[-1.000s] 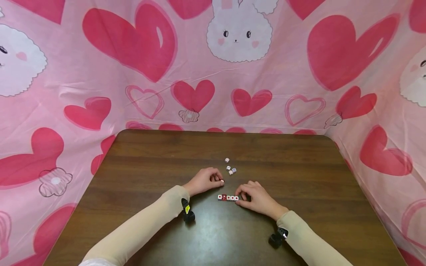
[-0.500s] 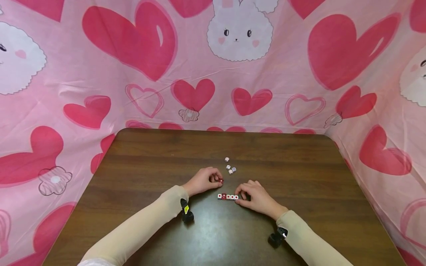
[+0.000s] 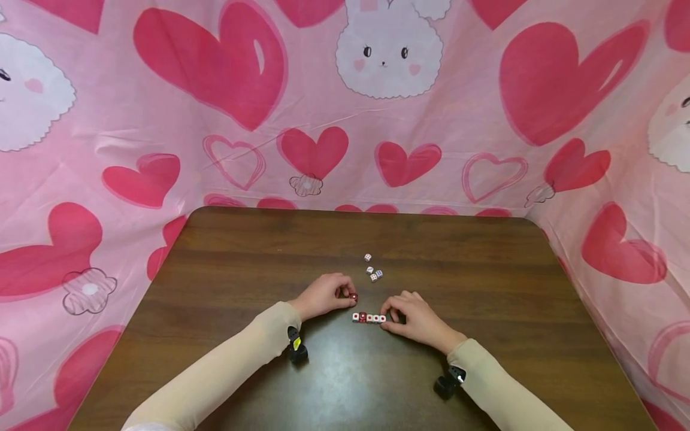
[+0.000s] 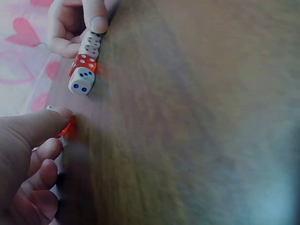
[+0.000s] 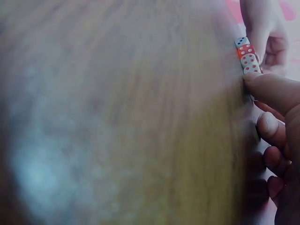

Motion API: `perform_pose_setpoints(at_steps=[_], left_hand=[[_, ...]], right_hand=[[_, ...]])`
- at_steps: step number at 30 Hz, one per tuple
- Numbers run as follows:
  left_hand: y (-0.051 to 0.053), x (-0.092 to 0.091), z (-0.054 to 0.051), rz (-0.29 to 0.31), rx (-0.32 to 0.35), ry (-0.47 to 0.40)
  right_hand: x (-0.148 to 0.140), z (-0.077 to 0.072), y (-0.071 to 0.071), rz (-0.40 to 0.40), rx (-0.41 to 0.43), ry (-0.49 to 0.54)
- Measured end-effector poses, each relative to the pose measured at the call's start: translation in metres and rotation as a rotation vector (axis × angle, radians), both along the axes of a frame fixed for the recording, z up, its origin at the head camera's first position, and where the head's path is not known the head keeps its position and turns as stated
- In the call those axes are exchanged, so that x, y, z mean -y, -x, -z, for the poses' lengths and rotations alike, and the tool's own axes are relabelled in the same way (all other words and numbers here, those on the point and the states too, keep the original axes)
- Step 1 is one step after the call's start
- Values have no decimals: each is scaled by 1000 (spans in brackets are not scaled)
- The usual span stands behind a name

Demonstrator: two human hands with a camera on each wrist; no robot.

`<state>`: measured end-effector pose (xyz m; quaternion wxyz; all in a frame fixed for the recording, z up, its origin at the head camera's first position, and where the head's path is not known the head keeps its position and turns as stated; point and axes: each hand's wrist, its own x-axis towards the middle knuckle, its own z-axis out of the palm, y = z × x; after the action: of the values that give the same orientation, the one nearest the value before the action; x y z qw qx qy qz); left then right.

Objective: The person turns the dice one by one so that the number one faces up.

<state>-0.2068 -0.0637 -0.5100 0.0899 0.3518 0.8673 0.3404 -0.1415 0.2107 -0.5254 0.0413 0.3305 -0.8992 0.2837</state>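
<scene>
Between thumb and fingertips, my left hand [image 3: 326,295] pinches a red die [image 3: 353,297] just behind and left of a short row of dice. That row holds a white die [image 3: 356,316] at its left end, a second red die [image 3: 363,317] beside it, then several white ones [image 3: 369,318]. My right hand [image 3: 417,320] grips the white die at the row's right end [image 3: 383,319], thumb in front and index finger behind. In the left wrist view, the thumb partly covers the pinched red die [image 4: 70,126], which is apart from the row.
Several loose white dice [image 3: 374,277] lie behind the row, one of them [image 3: 368,257] farther back. Everything rests on a brown wooden table [image 3: 259,251]. A pink cloth with hearts [image 3: 312,149] hangs around its far and side edges.
My left hand has drawn slightly left with its die. That die looked pale a second ago and now shows red. My right hand stays at the row's end.
</scene>
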Motion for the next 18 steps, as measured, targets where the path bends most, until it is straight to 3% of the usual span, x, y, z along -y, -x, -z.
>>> perform_pose_setpoints(at_steps=[6,18], left_hand=[[-10,11,-2,18,-10,3],[-24,21,-5,65,4,88]], right_hand=[[0,-1,0,-2,0,2],[0,0,0,-5,-11,12]])
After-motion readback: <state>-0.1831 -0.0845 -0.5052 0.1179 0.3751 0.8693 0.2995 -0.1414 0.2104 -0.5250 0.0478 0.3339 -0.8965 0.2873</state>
